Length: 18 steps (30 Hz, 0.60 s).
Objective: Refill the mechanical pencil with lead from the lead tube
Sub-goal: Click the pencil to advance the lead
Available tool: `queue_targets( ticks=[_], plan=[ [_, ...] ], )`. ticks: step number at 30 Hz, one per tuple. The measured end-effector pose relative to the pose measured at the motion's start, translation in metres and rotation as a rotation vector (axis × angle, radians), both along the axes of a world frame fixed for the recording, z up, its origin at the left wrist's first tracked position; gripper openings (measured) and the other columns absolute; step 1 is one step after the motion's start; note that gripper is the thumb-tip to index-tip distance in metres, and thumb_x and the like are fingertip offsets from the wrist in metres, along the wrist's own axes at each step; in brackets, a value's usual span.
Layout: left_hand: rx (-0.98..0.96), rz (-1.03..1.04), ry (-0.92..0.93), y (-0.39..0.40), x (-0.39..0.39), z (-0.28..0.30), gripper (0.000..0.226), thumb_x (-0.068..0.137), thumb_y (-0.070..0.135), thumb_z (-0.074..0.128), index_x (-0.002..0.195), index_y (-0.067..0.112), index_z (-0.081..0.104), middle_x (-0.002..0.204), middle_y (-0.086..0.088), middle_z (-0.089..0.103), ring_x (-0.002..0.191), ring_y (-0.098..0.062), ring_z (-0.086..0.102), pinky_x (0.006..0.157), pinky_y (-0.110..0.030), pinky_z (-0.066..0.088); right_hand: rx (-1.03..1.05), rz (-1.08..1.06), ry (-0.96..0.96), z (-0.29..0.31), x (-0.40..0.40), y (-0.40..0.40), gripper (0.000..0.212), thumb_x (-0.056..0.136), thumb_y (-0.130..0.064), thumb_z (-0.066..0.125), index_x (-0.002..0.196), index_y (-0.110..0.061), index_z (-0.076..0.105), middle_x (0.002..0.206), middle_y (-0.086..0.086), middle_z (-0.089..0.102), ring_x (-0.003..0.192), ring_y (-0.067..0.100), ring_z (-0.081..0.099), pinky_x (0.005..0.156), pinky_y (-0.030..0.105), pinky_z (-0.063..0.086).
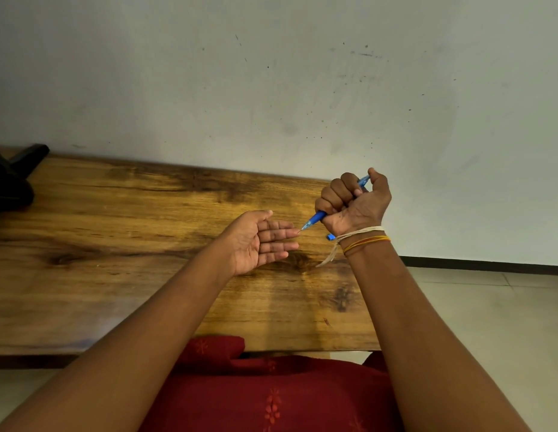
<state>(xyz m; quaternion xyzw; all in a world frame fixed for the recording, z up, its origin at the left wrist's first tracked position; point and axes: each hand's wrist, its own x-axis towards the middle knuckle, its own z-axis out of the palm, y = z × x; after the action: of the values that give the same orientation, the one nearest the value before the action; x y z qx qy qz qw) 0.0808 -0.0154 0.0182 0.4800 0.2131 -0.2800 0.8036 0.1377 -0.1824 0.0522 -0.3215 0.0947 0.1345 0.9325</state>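
- Gripping the pencil (pixel 318 217) in a fist, the right hand (pixel 355 204) is held above the right end of the table (pixel 131 232); four fingers are curled round the blue barrel and the thumb is set on its upper end.
- The pencil is tilted, its top end up by the thumb and its clear tip pointed down and to the left, out of the bottom of the fist.
- A thin lead is seen at the tip, right at the fingertips of the left hand (pixel 259 241); whether it touches them cannot be told.
- The left hand is held palm up, fingers straight and close together, nothing grasped in it, just left of the pencil tip.
- Both forearms are raised over the table, the right one steeper, with its wrist bent back.
- Threads (pixel 361 240) in white, yellow and orange are tied round the right wrist, a loose end hanging down.
- A small blue piece (pixel 330 236) is seen on the table just below the right hand, partly hidden by the wrist; what it is cannot be told.
- No writing or brand can be read on the pencil.
- A dark object (pixel 12 176) is seen at the table's far left edge.
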Motion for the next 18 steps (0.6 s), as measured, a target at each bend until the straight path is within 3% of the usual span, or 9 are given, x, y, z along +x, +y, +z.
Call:
queue_targets(
  ticks=[7,11,15,18],
  plan=[
    [-0.002,0.008,0.002,0.001,0.0,0.001,0.045,0.099,0.033,0.036,0.1,0.002,0.069,0.096,-0.014,0.076,0.083,-0.027,0.074,0.06,-0.027,0.06,0.013,-0.002,-0.001,-0.003,0.001,0.0,0.059,0.086,-0.051,0.029,0.038,-0.018,0.033,0.035,-0.005,0.022,0.043,0.013,0.009,0.047,0.018,0.013],
    [0.012,-0.002,-0.009,0.003,0.0,0.003,0.044,0.099,0.032,0.037,0.1,0.003,0.069,0.094,-0.014,0.076,0.082,-0.026,0.074,0.063,-0.029,0.059,0.018,0.007,0.006,-0.003,0.002,-0.002,0.062,0.086,-0.055,0.029,0.038,-0.017,0.033,0.043,-0.005,0.011,0.042,0.013,0.008,0.048,0.019,0.011],
    [0.188,0.069,-0.093,0.007,0.002,0.007,0.035,0.099,0.026,0.04,0.097,0.004,0.066,0.082,-0.011,0.075,0.065,-0.021,0.073,0.058,-0.026,0.056,0.007,0.008,0.07,-0.007,0.003,-0.004,0.056,0.086,-0.058,0.034,0.05,-0.016,0.042,0.037,-0.005,0.025,0.034,0.01,0.021,0.043,0.017,0.017],
    [0.338,0.155,-0.148,0.013,0.006,0.01,0.023,0.097,0.017,0.045,0.092,0.005,0.064,0.074,-0.011,0.068,0.048,-0.015,0.066,0.046,-0.02,0.05,-0.034,-0.003,0.15,-0.009,0.005,-0.002,0.033,0.085,-0.039,0.037,0.062,-0.016,0.041,0.044,-0.004,0.029,0.039,0.011,0.027,0.044,0.018,0.024]
  ],
)
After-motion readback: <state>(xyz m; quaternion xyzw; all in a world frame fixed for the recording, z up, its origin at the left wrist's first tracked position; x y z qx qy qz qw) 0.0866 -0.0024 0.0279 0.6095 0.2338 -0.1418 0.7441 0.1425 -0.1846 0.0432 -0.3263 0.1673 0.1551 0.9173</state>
